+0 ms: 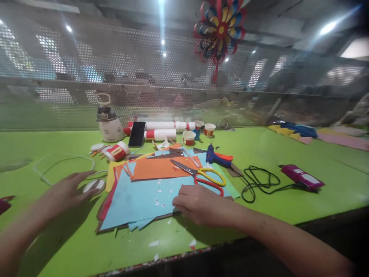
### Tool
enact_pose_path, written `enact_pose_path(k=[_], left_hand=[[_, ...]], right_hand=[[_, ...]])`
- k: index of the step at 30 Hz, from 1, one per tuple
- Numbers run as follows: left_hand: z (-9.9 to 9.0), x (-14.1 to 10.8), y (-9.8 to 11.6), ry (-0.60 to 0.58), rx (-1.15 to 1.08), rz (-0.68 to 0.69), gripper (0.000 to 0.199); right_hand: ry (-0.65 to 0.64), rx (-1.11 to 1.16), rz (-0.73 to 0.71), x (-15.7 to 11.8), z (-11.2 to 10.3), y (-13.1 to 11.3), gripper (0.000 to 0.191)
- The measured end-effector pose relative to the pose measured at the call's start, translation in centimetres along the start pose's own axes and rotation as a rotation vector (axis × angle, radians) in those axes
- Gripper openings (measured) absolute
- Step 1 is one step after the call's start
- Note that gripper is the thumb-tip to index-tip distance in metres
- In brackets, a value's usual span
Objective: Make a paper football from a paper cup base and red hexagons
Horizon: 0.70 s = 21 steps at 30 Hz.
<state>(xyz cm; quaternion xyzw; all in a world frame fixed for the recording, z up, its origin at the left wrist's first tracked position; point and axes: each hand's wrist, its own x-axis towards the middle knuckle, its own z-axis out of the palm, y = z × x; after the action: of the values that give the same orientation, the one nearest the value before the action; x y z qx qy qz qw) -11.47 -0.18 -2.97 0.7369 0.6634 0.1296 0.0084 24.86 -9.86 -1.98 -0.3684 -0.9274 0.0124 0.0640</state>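
My left hand (65, 194) reaches in from the left, its thumb and fingers apart. The thumb tip lies over a small round disc (96, 186) with white patches; whether it presses on it I cannot tell. My right hand (196, 204) is closed, with the fingers pinched together at the front edge of a light-blue paper sheet (135, 200). What those fingers hold, if anything, is hidden. Just beyond this hand lie scissors (198, 173) with one yellow and one red handle, partly spread. Under them is an orange sheet (155, 167) on the stack of coloured paper.
A blue glue gun (215, 157) lies right of the paper, near a black cable (250, 184) and purple box (301, 177). Behind are a phone (137, 134), a white bottle (111, 129), paper cups (188, 137) and white rolls (161, 134). Paper scraps (154, 243) dot the green table (288, 154).
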Motion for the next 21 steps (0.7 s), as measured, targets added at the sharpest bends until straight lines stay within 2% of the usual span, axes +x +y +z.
enact_pose_path(k=[2, 3, 4, 5, 7, 9, 12, 16, 21], left_hand=[[-0.8, -0.4, 0.8, 0.049, -0.002, -0.023, 0.063], [-1.2, -0.6, 1.7, 0.086, -0.079, -0.017, 0.062], [-1.6, -0.7, 2.8, 0.075, -0.168, -0.009, 0.058], [-2.0, -0.7, 4.2, 0.025, -0.258, 0.033, 0.056], [-2.3, -0.1, 7.2, -0.081, -0.415, 0.209, 0.050], [-2.1, 1.6, 9.7, -0.114, -0.409, 0.345, 0.047], [-1.0, 5.7, 11.8, -0.004, -0.244, 0.412, 0.043], [1.5, 11.3, 12.8, 0.092, -0.131, 0.475, 0.035], [5.3, 15.9, 13.8, 0.086, 0.003, 0.599, 0.034]], right_hand=[[0.020, 0.006, 0.014, 0.2, -0.3, 0.2, 0.017], [0.032, 0.010, 0.022, 0.4, -0.5, 0.3, 0.017], [0.044, 0.015, 0.030, 0.6, -0.6, 0.4, 0.016], [0.057, 0.019, 0.037, 0.8, -0.6, 0.6, 0.016], [0.079, 0.027, 0.050, 1.4, -0.6, 1.0, 0.016], [0.095, 0.032, 0.059, 2.0, -0.3, 1.5, 0.016], [0.111, 0.037, 0.074, 2.6, 0.5, 1.9, 0.017], [0.111, 0.032, 0.103, 2.7, 1.4, 1.7, 0.021], [0.096, 0.002, 0.114, 2.0, 1.9, 1.1, 0.028]])
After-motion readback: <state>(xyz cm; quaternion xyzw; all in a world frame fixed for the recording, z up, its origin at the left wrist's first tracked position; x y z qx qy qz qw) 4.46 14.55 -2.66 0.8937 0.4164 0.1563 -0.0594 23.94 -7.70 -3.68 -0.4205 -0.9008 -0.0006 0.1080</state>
